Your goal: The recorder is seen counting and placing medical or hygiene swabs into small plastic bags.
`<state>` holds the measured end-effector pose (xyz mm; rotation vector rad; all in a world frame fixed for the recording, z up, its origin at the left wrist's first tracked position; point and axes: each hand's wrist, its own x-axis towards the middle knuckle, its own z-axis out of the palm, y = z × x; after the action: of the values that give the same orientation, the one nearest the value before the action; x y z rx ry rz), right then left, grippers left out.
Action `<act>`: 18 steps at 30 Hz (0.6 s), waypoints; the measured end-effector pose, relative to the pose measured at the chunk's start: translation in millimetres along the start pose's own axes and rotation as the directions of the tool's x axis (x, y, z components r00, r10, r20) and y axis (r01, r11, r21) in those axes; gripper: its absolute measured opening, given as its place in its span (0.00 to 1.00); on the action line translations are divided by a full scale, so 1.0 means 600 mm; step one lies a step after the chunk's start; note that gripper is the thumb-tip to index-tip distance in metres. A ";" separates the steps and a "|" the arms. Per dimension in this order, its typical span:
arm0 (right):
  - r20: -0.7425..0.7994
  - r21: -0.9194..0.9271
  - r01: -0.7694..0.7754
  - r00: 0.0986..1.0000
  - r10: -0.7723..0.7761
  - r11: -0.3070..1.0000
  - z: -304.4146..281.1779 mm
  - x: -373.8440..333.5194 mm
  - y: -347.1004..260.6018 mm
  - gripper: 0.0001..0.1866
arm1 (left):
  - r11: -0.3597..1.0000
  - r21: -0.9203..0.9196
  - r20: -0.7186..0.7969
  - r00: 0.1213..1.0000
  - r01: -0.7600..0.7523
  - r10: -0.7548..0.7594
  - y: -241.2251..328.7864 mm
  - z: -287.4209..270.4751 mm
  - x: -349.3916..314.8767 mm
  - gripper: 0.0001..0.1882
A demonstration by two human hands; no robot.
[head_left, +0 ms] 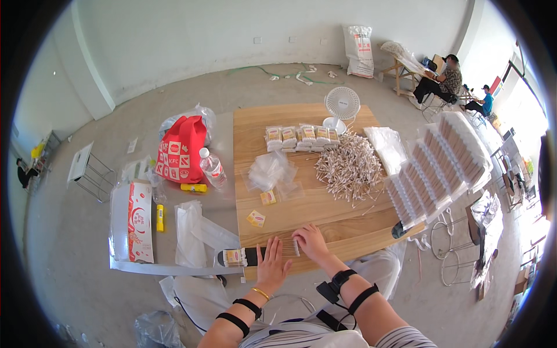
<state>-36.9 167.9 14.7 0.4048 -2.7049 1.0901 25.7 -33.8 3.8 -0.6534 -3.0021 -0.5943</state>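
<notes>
Both hands were down at the near edge of the table [249, 124], working a small row of cotton swabs [288, 247] laid side by side. My left hand [271, 265] lay flat with fingers spread, palm down, touching the left end of the row beside a dark flat holder [239, 256] that jutted over the table's edge. My right hand [311, 240] rested with fingers loosely curled on the right end of the row; neither hand gripped anything that I could see.

I judged that the step was squaring up that row, and that doing it well meant keeping both palms low and pressing evenly from the two ends, so the thin sticks stayed parallel rather than rolling over one another. Light pressure seemed right, since they looked easy to scatter.

The row sat very close to the near edge, so a push toward me risked sending swabs off onto my lap. Farther in, bare wood lay open between my hands and the loose heap of swabs [350, 168], with two small yellow packets [256, 218] and clear empty bags [270, 170] to the left of that stretch. The right side was crowded by stacked trays of swabs [441, 168] overhanging the table, so I judged the middle the safer way to move.
</notes>
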 end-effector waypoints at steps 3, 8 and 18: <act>-0.077 0.056 -0.084 0.993 0.088 0.995 -0.011 -0.010 0.003 0.06 | 1.000 0.003 0.007 1.000 0.012 -0.012 0.004 -0.013 0.006 0.40; -0.075 -0.002 -0.117 0.990 0.117 0.993 -0.032 -0.044 0.008 0.10 | 0.989 0.105 0.031 0.995 -0.101 0.099 0.008 -0.021 0.032 0.42; 0.199 -0.299 0.037 0.980 0.024 0.954 -0.026 -0.097 -0.053 0.45 | 0.999 -0.047 0.022 1.000 0.019 -0.018 -0.006 -0.039 0.026 0.46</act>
<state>29.6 167.0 30.0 0.4930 -2.9788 0.6457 8.7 -39.3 25.9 -0.6390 -3.0257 -0.6647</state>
